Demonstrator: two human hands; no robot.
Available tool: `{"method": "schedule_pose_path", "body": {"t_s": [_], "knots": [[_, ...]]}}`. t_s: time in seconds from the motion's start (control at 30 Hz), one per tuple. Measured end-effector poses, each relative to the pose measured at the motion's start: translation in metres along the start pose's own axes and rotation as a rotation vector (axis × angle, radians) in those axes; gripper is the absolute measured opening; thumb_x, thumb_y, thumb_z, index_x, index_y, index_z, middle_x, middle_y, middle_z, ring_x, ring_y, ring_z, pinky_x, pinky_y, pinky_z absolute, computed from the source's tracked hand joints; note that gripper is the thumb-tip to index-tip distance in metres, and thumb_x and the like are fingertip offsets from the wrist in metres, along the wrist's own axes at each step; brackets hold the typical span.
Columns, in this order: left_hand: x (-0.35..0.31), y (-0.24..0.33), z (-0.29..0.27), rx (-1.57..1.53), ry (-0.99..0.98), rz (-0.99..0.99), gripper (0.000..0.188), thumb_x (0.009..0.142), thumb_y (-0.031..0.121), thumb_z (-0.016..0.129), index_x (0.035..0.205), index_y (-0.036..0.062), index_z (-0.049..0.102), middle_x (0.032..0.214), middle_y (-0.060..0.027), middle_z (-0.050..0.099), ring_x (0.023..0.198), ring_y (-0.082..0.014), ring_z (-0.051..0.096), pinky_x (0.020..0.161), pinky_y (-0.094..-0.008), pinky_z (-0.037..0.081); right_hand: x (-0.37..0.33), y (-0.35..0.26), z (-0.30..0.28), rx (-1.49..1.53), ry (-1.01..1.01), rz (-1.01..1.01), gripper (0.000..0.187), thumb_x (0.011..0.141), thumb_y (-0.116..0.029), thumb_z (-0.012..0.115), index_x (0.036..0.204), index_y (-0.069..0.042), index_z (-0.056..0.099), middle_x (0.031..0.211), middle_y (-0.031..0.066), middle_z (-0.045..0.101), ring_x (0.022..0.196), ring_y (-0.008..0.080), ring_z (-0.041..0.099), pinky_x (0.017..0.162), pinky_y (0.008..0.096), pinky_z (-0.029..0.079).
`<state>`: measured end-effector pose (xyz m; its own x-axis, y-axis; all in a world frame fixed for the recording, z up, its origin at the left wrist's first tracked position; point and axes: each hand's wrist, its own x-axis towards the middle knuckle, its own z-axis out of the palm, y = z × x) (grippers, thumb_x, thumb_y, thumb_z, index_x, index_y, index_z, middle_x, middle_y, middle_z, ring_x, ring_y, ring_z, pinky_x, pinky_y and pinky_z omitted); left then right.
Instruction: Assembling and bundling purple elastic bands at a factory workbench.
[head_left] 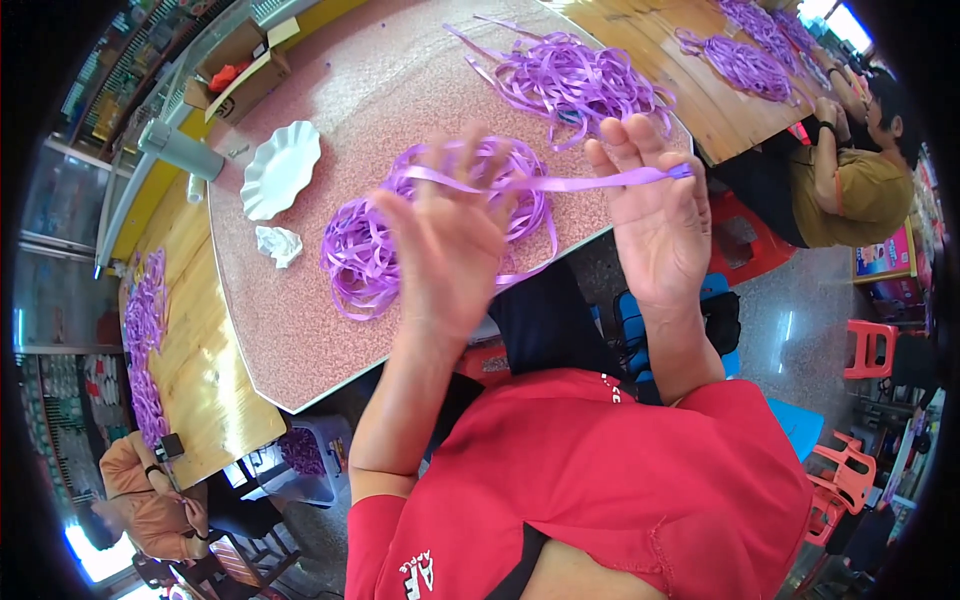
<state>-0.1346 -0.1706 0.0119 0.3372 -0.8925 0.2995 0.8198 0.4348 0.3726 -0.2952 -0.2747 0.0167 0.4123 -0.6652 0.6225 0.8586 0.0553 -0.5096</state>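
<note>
A purple ribbon (pixel 590 184) stretches across in front of me, above the table. My right hand (pixel 655 225) has its palm turned up, and the ribbon's darker violet end is pinched between thumb and fingers. My left hand (pixel 450 245) is raised with fingers spread and smeared by motion; the ribbon runs across its fingers, and no grip shows. Beneath it lies a loose heap of purple ribbon (pixel 362 255), partly hidden by the hand. Farther off to the right is a second tangled heap of purple ribbon (pixel 575 75).
On the pink speckled table (pixel 290 345) are a white scalloped plate (pixel 281 170), crumpled tissue (pixel 278 246), a grey-green bottle (pixel 180 148) and a cardboard box (pixel 245 75). Co-workers sit at the left (pixel 155 490) and right (pixel 850 185) beside wooden tables with more ribbon.
</note>
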Motion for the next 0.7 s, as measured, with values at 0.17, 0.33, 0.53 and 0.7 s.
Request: {"method": "schedule_pose_path", "body": {"t_s": [0.17,0.33,0.53,0.7], "knots": [[-0.046,-0.072,-0.01,0.062,0.048,-0.501,0.105,0.084,0.077,0.04,0.153,0.0022,0.015,0.159,-0.0149,0.02,0.145,-0.0273,0.024,0.119,-0.043,0.019,0.002,0.01,0.008,-0.205,-0.046,-0.017,0.025,0.099,-0.025,0.055,0.119,-0.013,0.062,0.143,0.0165,0.047,0.136,0.0371,0.04,0.117,0.0565,0.022],[-0.07,-0.088,-0.008,0.381,-0.395,-0.599,0.098,0.093,0.073,0.031,0.154,-0.0005,0.01,0.16,-0.0166,0.014,0.149,-0.0244,0.01,0.12,-0.0386,0.01,0.001,0.016,0.017,-0.163,-0.033,0.001,0.027,0.099,-0.024,0.056,0.122,-0.011,0.061,0.143,0.0178,0.047,0.135,0.0375,0.041,0.116,0.0559,0.024],[-0.039,-0.064,0.02,0.603,-0.184,-0.279,0.114,0.083,0.084,0.023,0.153,-0.0018,-0.003,0.162,-0.0142,0.003,0.148,-0.0256,0.013,0.12,-0.0373,0.011,-0.005,0.009,0.023,-0.664,-0.107,-0.181,0.021,0.09,-0.009,0.068,0.11,-0.003,0.067,0.136,0.0166,0.05,0.135,0.0316,0.041,0.113,0.0459,0.03],[-0.018,-0.043,0.048,0.49,-0.161,-0.057,0.069,0.104,0.047,0.031,0.152,-0.0025,0.021,0.16,-0.0185,0.017,0.149,-0.0239,0.012,0.119,-0.0372,0.012,-0.009,0.004,0.015,-0.948,-0.203,-0.339,0.02,0.086,-0.011,0.072,0.106,-0.006,0.072,0.139,0.0191,0.047,0.139,0.0323,0.035,0.114,0.0457,0.027]]}}
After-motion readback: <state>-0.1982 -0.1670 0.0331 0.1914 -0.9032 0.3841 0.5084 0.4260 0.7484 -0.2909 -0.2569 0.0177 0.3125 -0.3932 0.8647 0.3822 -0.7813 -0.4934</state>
